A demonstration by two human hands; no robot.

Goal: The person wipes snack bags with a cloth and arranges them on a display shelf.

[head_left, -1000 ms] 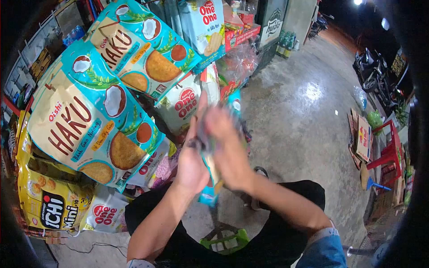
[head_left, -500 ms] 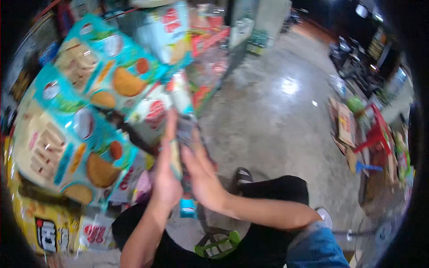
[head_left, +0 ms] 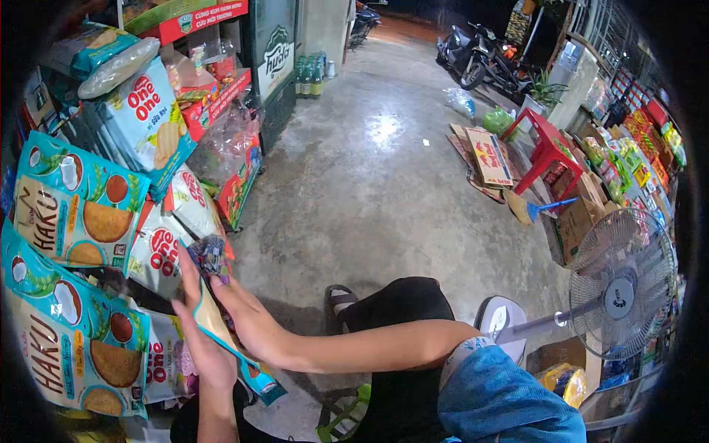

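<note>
My left hand and my right hand press from both sides on a flat teal-edged snack bag held edge-on between the palms. Its lower corner sticks out below the hands. A small dark crumpled wrapper shows at the fingertips, above the bag. Large teal Haku rice cracker bags hang right beside my left hand, with white One One bags just behind the fingers.
A display rack at left carries more One One bags and red boxes. A standing fan is at right, a red plastic stool and flattened cardboard farther back. Parked motorbikes stand beyond the concrete floor.
The view has swung right and down, so the Haku bags slid to the left edge. My hands, still pressed on the bag, dropped lower in the frame; the fan came into view.
</note>
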